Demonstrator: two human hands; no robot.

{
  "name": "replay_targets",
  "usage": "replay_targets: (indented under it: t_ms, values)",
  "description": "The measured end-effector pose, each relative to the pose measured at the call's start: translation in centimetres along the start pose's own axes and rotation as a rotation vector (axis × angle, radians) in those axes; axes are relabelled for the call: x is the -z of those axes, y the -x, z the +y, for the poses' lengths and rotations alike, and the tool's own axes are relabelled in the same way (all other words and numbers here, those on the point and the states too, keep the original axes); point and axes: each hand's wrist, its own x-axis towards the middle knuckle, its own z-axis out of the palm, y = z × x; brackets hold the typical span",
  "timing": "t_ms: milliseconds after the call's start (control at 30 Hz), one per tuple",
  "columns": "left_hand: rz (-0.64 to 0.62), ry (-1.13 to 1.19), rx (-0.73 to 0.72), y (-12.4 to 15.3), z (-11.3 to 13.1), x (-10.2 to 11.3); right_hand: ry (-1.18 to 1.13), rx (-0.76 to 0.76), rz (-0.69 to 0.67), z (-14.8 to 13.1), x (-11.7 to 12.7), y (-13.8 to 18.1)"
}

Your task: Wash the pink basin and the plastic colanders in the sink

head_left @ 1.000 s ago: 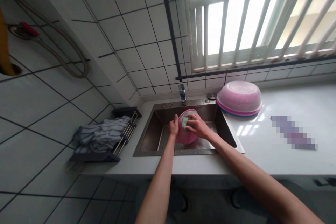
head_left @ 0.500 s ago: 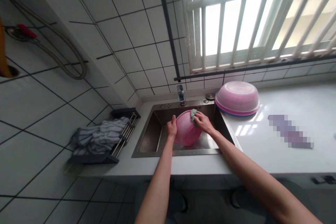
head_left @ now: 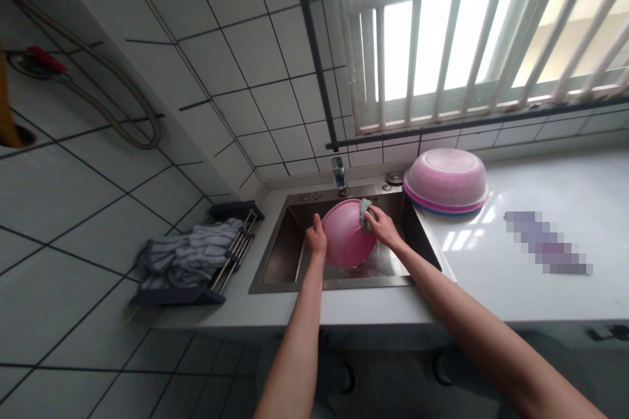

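A pink perforated plastic colander (head_left: 346,236) is held tilted over the steel sink (head_left: 280,262), its outer side and base facing me. My left hand (head_left: 317,237) grips its left rim, thumb up along the edge. In my right hand (head_left: 381,226) is a greyish-green cloth (head_left: 365,213), pressed against the colander's upper right side. The fingers of the right hand are closed around the cloth. Behind the colander stands the faucet (head_left: 338,173), at the back edge of the sink.
Upside-down pink and whitish basins (head_left: 446,180) are stacked on the counter (head_left: 484,281) right of the sink. A blurred-out flat item (head_left: 548,242) lies farther right. At left, a rack (head_left: 238,245) holds a striped cloth (head_left: 191,252). A barred window (head_left: 457,39) is above.
The colander has shifted slightly left and up and is turned a little. My left hand moved with it; the cloth in my right hand stays against its right side.
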Motion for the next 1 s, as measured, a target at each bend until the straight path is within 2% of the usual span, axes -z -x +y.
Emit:
replay_targets:
  t_ms: [100, 200, 300, 400, 500, 633, 733, 800, 867, 1000]
  values:
    - [0.041, 0.111, 0.091, -0.3, -0.3, 0.4, -0.131, -0.249, 0.010, 1.4, 0.7, -0.4]
    - [0.039, 0.133, 0.095, -0.6, -0.5, 0.5, -0.268, -0.317, -0.005, 1.9, 1.0, -0.4]
    - [0.023, 0.019, 0.061, -0.6, -0.4, 0.3, -0.253, -0.333, 0.020, 1.8, 1.1, -0.5]
    - [-0.032, -0.127, 0.012, -0.2, 0.0, -0.1, -0.125, -0.215, -0.008, 1.2, 0.8, -0.5]
    - [-0.149, -0.249, -0.041, 0.3, 0.4, -0.3, -0.013, 0.071, -0.149, 0.1, -0.2, 0.3]
    - [-0.252, -0.333, -0.035, 0.4, 0.3, -0.1, 0.160, 0.474, -0.380, -1.9, -2.1, 2.0]
    - [-0.256, -0.310, -0.045, 0.3, 0.3, 0.0, 0.232, 0.646, -0.461, -3.0, -2.7, 2.6]
    - [-0.221, -0.254, -0.033, 0.3, 0.4, 0.0, 0.226, 0.650, -0.419, -3.3, -2.7, 2.4]
    - [-0.167, -0.189, -0.010, 0.2, 0.6, 0.0, 0.196, 0.589, -0.332, -3.2, -2.4, 1.9]
    - [-0.077, -0.108, 0.037, 0.0, 0.5, 0.0, 0.075, 0.341, -0.159, -2.1, -1.5, 0.8]
